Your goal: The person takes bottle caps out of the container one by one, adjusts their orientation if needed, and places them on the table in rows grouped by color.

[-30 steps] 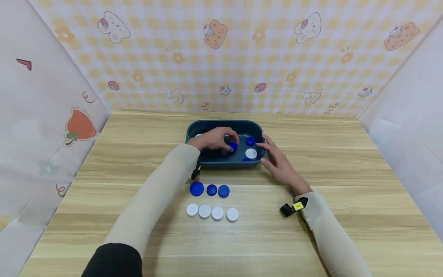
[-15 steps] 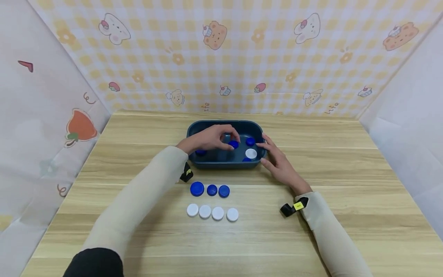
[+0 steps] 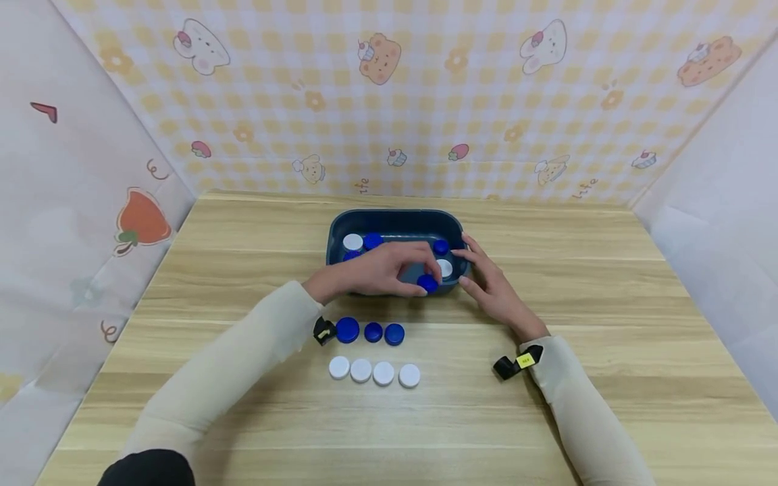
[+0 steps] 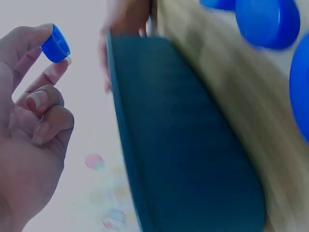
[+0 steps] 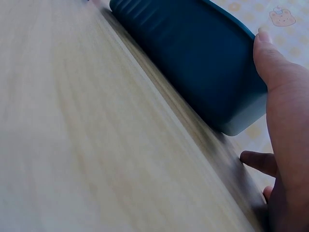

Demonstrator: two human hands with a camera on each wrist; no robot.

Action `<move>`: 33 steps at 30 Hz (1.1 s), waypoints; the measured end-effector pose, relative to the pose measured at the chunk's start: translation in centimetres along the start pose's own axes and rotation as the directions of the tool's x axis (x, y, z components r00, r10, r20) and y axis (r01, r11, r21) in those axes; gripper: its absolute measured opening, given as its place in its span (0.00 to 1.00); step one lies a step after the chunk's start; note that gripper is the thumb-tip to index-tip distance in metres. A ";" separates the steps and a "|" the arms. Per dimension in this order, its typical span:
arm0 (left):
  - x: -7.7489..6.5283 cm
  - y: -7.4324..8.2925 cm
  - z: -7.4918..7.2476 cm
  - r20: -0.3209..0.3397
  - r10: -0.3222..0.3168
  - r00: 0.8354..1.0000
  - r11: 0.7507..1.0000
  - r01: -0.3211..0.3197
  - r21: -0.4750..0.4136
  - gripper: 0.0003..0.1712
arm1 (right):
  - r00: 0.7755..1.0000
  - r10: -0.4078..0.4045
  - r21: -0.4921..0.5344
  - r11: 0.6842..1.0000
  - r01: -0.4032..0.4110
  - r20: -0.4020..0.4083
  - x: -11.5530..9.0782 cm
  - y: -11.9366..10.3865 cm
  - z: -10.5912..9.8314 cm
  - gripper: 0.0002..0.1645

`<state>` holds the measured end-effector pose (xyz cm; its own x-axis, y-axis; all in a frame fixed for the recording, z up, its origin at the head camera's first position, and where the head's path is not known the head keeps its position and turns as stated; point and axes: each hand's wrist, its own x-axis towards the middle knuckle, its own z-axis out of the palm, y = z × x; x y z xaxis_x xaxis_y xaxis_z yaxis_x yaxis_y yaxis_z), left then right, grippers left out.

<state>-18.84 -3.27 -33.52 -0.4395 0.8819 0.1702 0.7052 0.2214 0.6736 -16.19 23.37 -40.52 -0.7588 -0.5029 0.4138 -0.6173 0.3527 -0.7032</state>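
Observation:
My left hand (image 3: 389, 266) pinches a blue bottle cap (image 3: 428, 283) between thumb and fingertips, above the front rim of a dark teal plastic box (image 3: 395, 214). In the left wrist view the blue cap shows its hollow side. My right hand (image 3: 495, 290) holds the box's right end, with the thumb at the front corner and a finger over the rim. Inside the box lie a white cap (image 3: 352, 242), a blue cap (image 3: 373, 241), another blue cap (image 3: 440, 248) and a white cap (image 3: 445, 268). My left hand hides part of the box's inside.
On the wooden table (image 3: 486, 418), before the box, lies a row of blue caps (image 3: 373, 332). Nearer to me is a row of several white caps (image 3: 361, 370). A patterned cloth wall (image 3: 425, 101) stands behind the table.
My left hand has taken hold of a blue cap in the box, lifted it and brought it toward me, over the front rim. My right hand stays at the box's right end.

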 end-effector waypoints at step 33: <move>-1.6 0.1 6.4 0.286 -0.036 0.957 0.941 -0.064 0.332 0.13 | 1.000 0.008 -0.019 1.000 -0.008 -0.002 0.0 0.0 0.0 0.26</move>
<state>-14.52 -2.02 -38.31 -0.2867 0.9557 -0.0669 0.8768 0.2898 0.3836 -16.17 23.39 -40.48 -0.7642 -0.4984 0.4093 -0.6149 0.3718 -0.6954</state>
